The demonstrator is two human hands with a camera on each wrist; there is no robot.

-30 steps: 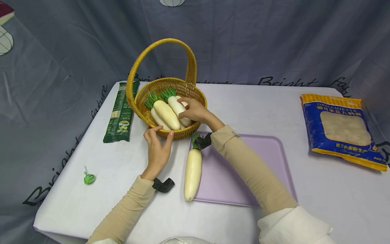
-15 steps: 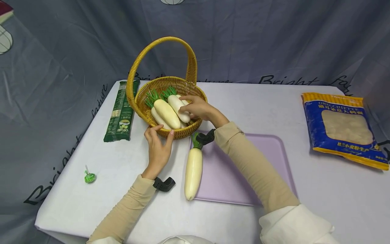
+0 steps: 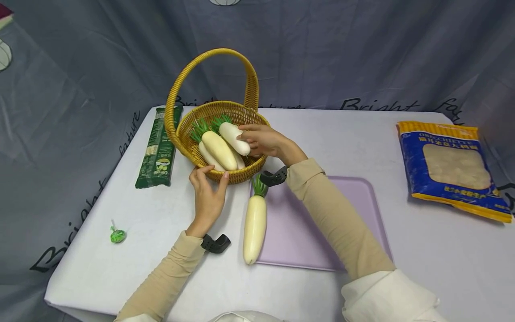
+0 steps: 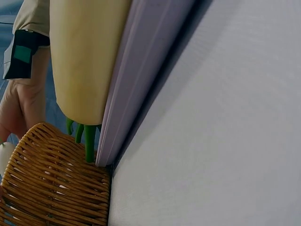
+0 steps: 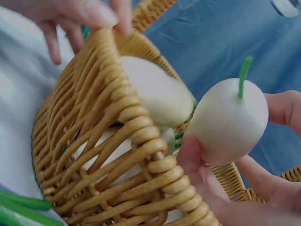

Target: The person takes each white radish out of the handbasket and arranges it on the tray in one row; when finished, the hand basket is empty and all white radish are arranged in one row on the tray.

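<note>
Right hand (image 3: 265, 140) pinches a white radish (image 3: 232, 137), near end now raised higher in the far-left basket (image 3: 242, 177), so likely coming free; left hand (image 3: 208, 199), fingers spread, touches the near rim.

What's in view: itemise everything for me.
Table: 1, white, under everything
Backdrop: 1, grey, behind table
Basket: 1, golden, table's far side
Held radish: 1, white, at basket's opening
Other radishes: 3+, cream-white, inside basket
Tray: 1, lilac, table's middle
Loose radish: 1, cream, tray's left edge
Packet: 1, green, basket's left
Bag: 1, blue-yellow, table's right
Wrapped ball: 1, green, table's left
Sleeves: 2, beige, lower frame
Wrist devices: 2, black, sleeve ends
Left hand: 1, bare, touching basket's rim
Right hand: 1, bare, gripping held radish
</note>
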